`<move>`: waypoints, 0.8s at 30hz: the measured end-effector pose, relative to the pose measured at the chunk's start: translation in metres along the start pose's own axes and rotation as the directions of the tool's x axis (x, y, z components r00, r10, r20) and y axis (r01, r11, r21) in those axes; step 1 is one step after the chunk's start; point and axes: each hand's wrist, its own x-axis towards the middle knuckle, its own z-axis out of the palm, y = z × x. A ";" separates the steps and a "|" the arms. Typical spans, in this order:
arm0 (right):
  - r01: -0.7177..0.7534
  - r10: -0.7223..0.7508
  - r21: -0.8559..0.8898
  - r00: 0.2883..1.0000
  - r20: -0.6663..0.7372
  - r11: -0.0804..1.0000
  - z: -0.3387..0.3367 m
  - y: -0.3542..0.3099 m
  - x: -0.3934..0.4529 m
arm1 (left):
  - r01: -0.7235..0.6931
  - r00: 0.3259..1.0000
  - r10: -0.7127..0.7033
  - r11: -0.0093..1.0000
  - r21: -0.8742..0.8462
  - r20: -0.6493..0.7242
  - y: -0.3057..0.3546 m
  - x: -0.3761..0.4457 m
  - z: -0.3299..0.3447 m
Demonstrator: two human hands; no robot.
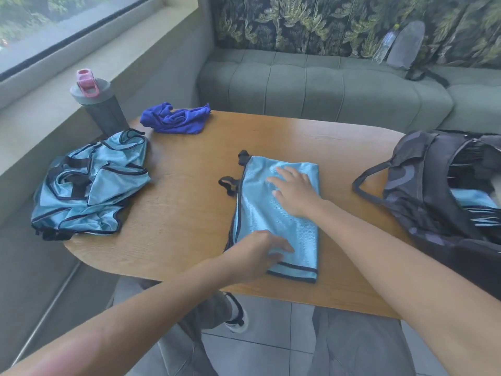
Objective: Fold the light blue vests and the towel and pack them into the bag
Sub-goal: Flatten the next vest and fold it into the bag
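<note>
Hands lie flat, fingers spread, on the half-folded light blue vest (273,218) mid-table: left hand (260,249) near its hem, right hand (294,191) higher. Smooth outward before folding again. Farther off wait the crumpled vests (89,185), blue towel (176,119) and open bag (444,185).

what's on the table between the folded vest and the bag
Nothing: in the head view, only bare wood of the table separates the folded vest from the bag.

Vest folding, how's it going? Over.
Left hand, right hand flat on folded vest. Vest pile, towel unfolded. Bag open.
</note>
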 end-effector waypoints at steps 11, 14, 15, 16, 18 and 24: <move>0.002 -0.014 0.228 0.999 0.053 0.974 0.014 0.012 -0.132 | -0.093 0.996 0.088 0.851 0.517 0.033 -0.089 -0.005 -0.047; 0.034 -0.043 0.115 0.996 0.074 0.993 0.033 0.023 -0.156 | -0.116 0.993 0.096 0.829 0.547 0.066 -0.103 -0.020 -0.040; 0.036 -0.042 0.083 0.996 0.075 0.996 0.037 0.024 -0.161 | -0.132 0.991 0.111 0.831 0.541 0.072 -0.106 -0.025 -0.038; 0.037 -0.042 0.066 0.997 0.072 0.997 0.040 0.026 -0.164 | -0.148 0.989 0.126 0.835 0.531 0.078 -0.108 -0.031 -0.037; 0.050 -0.053 0.053 0.997 0.061 0.997 0.040 0.024 -0.174 | -0.174 0.985 0.157 0.833 0.526 0.077 -0.107 -0.045 -0.032; 0.103 -0.100 -0.017 0.987 0.126 0.995 0.035 0.020 -0.184 | -0.193 0.980 0.187 0.778 0.598 0.073 -0.097 -0.068 -0.016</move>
